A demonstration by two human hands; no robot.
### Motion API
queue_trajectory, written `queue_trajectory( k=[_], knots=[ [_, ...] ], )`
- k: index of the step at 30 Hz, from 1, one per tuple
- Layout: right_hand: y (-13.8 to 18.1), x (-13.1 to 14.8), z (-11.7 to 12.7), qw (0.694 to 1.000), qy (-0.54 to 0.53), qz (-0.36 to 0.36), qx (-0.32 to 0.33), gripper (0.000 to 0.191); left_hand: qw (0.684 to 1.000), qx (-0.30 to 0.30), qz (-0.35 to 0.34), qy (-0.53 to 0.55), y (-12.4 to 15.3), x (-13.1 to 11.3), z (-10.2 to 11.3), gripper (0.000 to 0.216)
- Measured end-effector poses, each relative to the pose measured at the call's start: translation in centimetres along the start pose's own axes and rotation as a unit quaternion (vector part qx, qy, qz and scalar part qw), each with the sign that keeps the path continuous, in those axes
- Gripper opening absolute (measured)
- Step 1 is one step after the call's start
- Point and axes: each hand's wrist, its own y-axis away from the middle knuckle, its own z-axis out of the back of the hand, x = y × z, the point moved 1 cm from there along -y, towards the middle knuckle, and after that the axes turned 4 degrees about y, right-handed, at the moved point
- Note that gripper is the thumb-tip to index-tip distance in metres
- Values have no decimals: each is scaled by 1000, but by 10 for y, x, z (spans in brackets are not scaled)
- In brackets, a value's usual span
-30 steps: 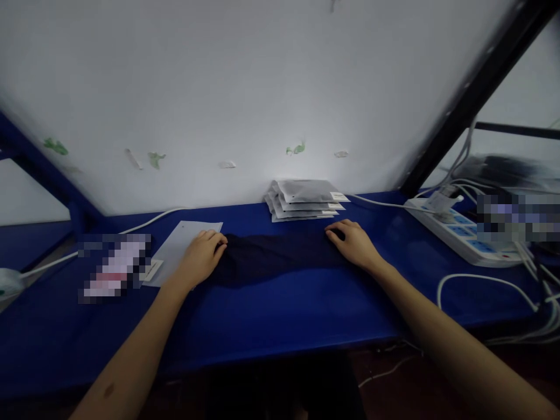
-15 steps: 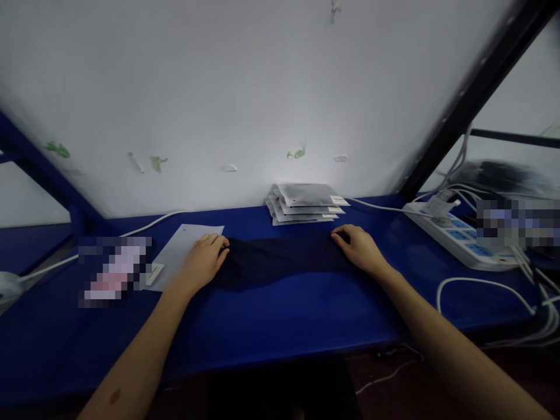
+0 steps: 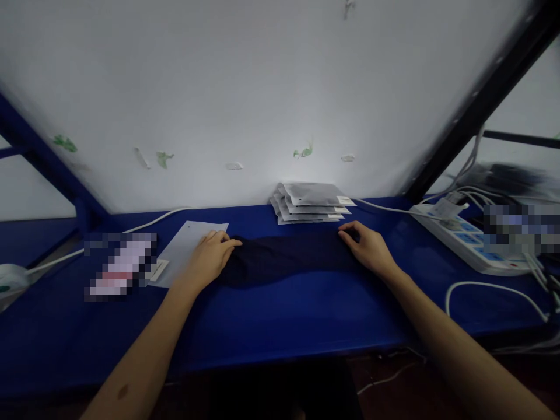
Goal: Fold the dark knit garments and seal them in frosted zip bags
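Note:
A long piece of dark cloth [image 3: 286, 256], possibly a folded garment, lies stretched sideways across the blue table [image 3: 289, 321]. My left hand [image 3: 210, 256] is closed at its left end, thumb and fingers together on the fabric. At the far right corner, my right hand [image 3: 370, 248] pinches the cloth's edge between thumb and fingers. Partly under my left hand and wrist is a flat, pale grey plastic packet [image 3: 177, 251] with a small white label.
Several grey labelled packets [image 3: 315, 195] are stacked against the wall behind the cloth. A white power strip [image 3: 464, 245] with cables stands at the right. On the left lies a pixelated pinkish flat object [image 3: 125, 265], near a white cable [image 3: 153, 221].
The view has shifted slightly left, so everything sits a little farther right. My left fingers reach slightly farther over the cloth's end. My right hand keeps its place at the corner.

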Motion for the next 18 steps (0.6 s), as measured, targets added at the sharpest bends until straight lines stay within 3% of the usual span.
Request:
queue_trajectory(
  k=[12, 15, 18],
  knots=[
    [1, 0, -1, 1000, 2, 3, -11, 23, 999, -25, -8, -21, -1, 1, -3, 27],
    [1, 1, -1, 1000, -2, 4, -14, 23, 997, -62, -25, -42, -3, -19, 3, 27],
    [1, 3, 1, 1000, 2, 4, -16, 23, 994, -79, -61, -34, -1, -67, 10, 28]
  ],
)
